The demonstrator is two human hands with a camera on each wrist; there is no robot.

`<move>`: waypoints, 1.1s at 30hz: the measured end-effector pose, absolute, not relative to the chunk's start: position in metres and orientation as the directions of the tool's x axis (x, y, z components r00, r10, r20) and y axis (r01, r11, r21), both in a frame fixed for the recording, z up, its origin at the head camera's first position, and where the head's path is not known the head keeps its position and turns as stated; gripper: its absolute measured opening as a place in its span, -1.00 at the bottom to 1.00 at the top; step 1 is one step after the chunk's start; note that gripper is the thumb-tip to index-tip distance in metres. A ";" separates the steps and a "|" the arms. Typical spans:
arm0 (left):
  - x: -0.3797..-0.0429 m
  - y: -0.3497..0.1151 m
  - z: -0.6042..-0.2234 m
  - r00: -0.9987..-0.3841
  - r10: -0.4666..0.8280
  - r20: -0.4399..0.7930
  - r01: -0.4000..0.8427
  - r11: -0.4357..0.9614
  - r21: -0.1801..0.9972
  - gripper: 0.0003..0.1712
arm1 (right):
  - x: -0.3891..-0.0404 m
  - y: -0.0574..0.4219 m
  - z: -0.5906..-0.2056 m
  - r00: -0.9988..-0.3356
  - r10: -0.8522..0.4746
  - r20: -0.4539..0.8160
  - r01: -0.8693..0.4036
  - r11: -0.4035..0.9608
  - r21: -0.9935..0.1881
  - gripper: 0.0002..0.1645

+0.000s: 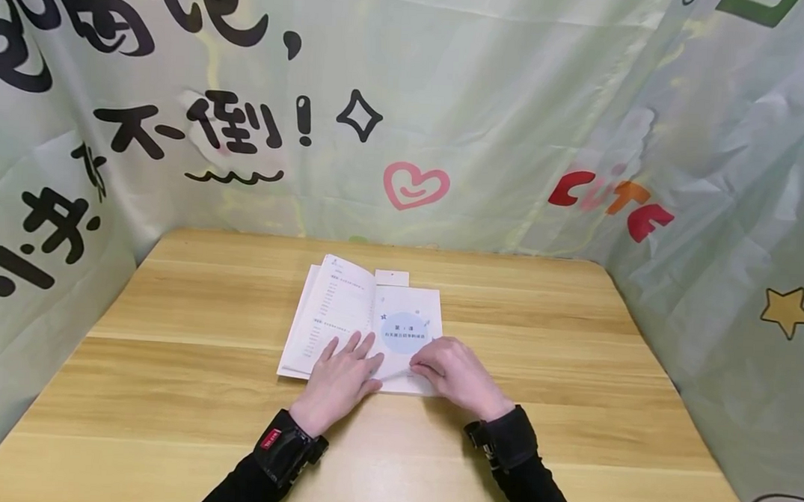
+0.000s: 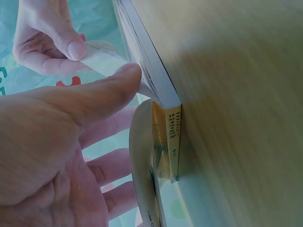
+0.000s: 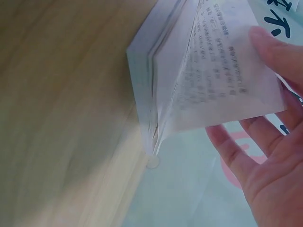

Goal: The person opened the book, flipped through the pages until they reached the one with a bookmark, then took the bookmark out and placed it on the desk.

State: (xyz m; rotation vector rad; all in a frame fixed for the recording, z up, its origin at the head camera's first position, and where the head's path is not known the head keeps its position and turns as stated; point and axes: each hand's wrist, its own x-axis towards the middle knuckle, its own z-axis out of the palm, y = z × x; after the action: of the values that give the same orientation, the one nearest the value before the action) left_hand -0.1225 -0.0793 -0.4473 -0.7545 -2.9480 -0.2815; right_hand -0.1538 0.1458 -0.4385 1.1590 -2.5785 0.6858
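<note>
An open book (image 1: 365,320) lies flat near the middle of the wooden counter (image 1: 167,390), its spine running away from the person, with a small white card (image 1: 392,277) peeking out just beyond its far edge. The left hand (image 1: 339,379) rests on the lower part of the left-hand page close to the spine, its fingers (image 1: 354,346) straight and spread over the paper, gripping nothing; the left wrist view shows the thumb (image 2: 102,92) laid against the edge of the page block beside the yellow-printed spine (image 2: 171,137). The right hand (image 1: 453,373) sits at the near edge of the right-hand page, which bears a pale blue circle (image 1: 405,332) with printed characters. Its fingers (image 1: 427,364) are curled in and pinch the lower corner of a single leaf, and the right wrist view shows that printed leaf (image 3: 222,75) lifted off the stack, resting against the fingertips. Both hands nearly meet at the book's near edge. Printed fabric (image 1: 449,96) with black characters and a pink heart hangs behind and beside the counter.
</note>
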 end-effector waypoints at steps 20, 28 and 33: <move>-0.125 -0.076 -0.452 -0.872 0.421 0.252 0.469 0.865 0.180 -0.21 | -0.159 0.147 -0.442 -0.688 -0.556 0.466 -0.721 0.593 -0.357 -0.12; -0.126 -0.074 -0.451 -0.876 0.395 0.277 0.455 0.867 0.201 -0.07 | -0.159 0.147 -0.442 -0.672 -0.575 0.466 -0.739 0.563 -0.370 -0.23; -0.126 -0.074 -0.451 -0.883 0.381 0.273 0.442 0.871 0.215 0.03 | -0.156 0.147 -0.443 -0.702 -0.641 0.311 -0.707 0.575 -0.411 -0.45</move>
State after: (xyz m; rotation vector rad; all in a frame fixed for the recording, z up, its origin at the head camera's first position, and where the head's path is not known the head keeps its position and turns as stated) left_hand -0.1262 -0.0736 -0.4505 -0.6290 -2.8206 -0.4014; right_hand -0.1556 0.1467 -0.4435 1.1498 -2.6733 0.7837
